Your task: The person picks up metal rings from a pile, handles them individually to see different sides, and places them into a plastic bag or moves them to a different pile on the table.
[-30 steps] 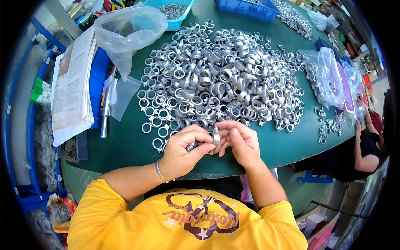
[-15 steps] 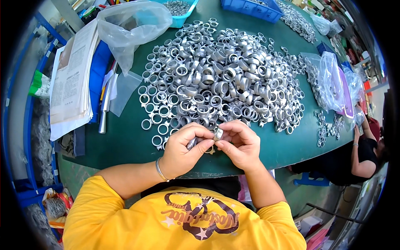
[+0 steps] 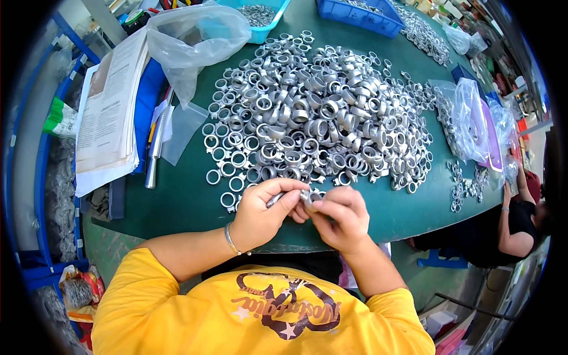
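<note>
In front of my body, both hands meet over the near side of the table. My left hand [image 3: 263,207] is closed, with its thumb and fingertips at a small grey metal ring [image 3: 314,197]. Another grey metal piece [image 3: 274,200] shows between the thumb and fingers of that hand; its shape is mostly hidden. From the other side, my right hand [image 3: 340,218] pinches the same ring, fingers bent and slightly blurred. Just beyond my fingers lies a large heap of similar metal rings [image 3: 331,109] with small side lugs, spread loosely at its left edge.
On the left, papers [image 3: 112,112] lean by a blue bin [image 3: 150,97] near a metal-handled tool [image 3: 154,160] and a clear bag [image 3: 195,44]. Turquoise [image 3: 278,16] and blue trays [image 3: 361,18] stand at the back. A person in black [image 3: 515,228] sits at right.
My right hand has turned, its fingers curling further over the ring, and the ring now shows its opening. The left hand stays almost in place. The whole view has shifted slightly.
</note>
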The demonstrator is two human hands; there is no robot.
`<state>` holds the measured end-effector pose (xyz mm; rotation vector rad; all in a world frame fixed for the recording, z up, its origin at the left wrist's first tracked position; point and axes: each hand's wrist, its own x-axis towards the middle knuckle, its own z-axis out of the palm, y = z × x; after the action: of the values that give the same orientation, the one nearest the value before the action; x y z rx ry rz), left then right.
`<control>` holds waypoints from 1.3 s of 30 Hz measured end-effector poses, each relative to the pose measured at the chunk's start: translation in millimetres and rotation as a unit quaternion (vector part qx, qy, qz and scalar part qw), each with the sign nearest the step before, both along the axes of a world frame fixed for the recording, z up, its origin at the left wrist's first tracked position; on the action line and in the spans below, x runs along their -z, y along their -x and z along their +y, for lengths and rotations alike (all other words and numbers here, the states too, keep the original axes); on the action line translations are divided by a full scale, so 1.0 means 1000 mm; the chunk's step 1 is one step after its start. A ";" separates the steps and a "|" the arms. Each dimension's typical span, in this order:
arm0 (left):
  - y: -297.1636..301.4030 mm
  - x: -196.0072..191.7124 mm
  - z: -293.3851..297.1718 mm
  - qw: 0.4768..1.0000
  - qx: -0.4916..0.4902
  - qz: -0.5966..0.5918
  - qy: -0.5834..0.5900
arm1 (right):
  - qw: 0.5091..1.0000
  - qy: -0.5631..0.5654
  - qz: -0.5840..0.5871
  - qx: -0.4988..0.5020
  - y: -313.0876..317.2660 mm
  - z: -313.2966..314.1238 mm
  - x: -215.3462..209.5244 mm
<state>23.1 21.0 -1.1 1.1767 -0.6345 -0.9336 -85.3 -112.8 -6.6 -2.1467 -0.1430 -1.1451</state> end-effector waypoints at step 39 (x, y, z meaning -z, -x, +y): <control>-0.030 -0.041 -0.003 0.926 -0.076 -0.369 -0.016 | 0.909 -0.360 0.047 -0.206 -0.032 -0.010 -0.012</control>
<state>52.6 18.3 39.7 1.5896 -1.1077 -0.3403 -53.2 -122.7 5.7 -1.4164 -0.1011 -0.6903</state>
